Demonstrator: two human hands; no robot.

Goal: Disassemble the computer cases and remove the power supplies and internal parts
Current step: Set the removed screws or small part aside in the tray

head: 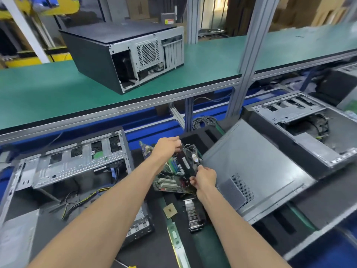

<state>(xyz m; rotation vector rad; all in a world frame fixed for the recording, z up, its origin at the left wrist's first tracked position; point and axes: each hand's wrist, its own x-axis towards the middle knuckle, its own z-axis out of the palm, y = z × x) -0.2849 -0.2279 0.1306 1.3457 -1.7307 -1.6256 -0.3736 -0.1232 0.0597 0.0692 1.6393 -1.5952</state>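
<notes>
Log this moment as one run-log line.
step: pulling fan off board | left hand: grips fan top | right hand: grips fan's lower edge | motherboard: under fan | heatsink: lies nearer

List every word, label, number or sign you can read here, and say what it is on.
Nothing can be read.
Red and yellow warning sticker on the grey box behind the shelf: blurred.
White label on the black fan in both hands: blurred.
Markings on the CPU chip: too small.
</notes>
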